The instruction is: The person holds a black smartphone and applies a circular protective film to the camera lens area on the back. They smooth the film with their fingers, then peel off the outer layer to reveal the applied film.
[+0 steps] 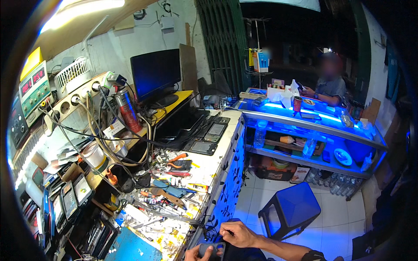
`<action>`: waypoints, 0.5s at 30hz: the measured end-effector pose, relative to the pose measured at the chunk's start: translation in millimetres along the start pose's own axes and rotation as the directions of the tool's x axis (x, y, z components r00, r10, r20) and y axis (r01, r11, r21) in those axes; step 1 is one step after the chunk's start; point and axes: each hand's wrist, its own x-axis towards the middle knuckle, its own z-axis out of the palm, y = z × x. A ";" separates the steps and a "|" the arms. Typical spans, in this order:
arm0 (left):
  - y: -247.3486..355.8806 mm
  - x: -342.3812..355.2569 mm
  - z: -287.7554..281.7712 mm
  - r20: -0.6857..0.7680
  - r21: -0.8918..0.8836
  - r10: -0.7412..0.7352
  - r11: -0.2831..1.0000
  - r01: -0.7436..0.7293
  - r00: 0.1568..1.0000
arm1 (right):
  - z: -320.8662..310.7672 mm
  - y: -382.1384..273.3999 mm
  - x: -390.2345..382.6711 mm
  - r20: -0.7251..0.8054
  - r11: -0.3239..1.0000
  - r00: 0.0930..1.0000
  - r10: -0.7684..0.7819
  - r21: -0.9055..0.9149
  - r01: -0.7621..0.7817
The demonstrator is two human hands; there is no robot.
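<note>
Cluttered surface (217, 162) extended along the left side. Left hand (195, 254) fingers were clamped on a dark, phone-like device (213, 248) at the view's lower edge, long axis indeterminable. Right hand (239, 234) fingers, curled, hung just beyond it, slightly right; whether they pinched anything was unclear.

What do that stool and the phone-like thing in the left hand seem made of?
Stool: probably moulded plastic, with a slight sheen; seat and legs look like one piece. Phone-like thing in the left hand: perhaps glass or plastic; its flat, dark face suits either.
</note>
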 end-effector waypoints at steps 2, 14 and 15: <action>-1.1 -1.1 -0.9 -0.025 0.069 0.009 0.998 -0.008 1.000 | -1.4 -0.2 -1.0 0.136 0.964 0.961 0.242 -0.150 -0.221; 7.8 -0.6 11.9 -0.243 0.290 0.298 0.930 -0.224 0.923 | 0.5 -25.3 -13.1 0.185 0.992 0.980 0.071 0.090 -0.088; 8.0 -0.4 13.1 -0.276 0.280 0.341 0.923 -0.264 0.899 | 1.4 -25.7 -13.8 0.163 0.991 0.985 0.058 0.113 -0.077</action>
